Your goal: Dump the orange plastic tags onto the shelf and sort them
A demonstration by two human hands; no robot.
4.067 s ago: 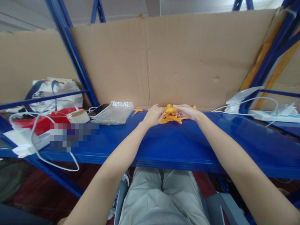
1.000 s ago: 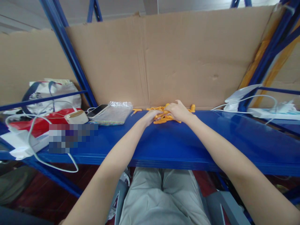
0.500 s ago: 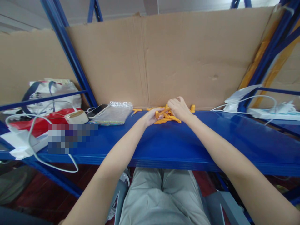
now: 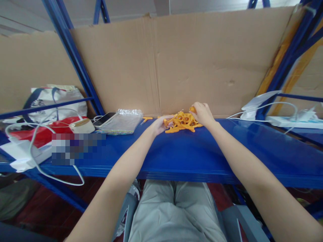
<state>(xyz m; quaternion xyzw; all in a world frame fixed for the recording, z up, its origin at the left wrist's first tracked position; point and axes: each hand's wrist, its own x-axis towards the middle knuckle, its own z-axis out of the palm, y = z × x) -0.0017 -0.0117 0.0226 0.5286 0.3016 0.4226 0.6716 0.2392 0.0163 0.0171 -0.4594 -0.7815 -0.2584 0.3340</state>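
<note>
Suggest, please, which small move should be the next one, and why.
Probably bring the small orange piece in the right hand toward the orange part in the left hand: both hands seem to grip something, and the orange openwork lies between them.

Cardboard wall [image 4: 222, 60] behind
Orange plastic pieces [image 4: 182, 127] block the middle; there's room right, along the blue shelf [image 4: 264, 148].

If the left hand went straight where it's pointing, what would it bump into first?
Probably the pile of orange pieces on the blue shelf, just beyond the orange piece the left hand holds, though depth is unclear.
</note>
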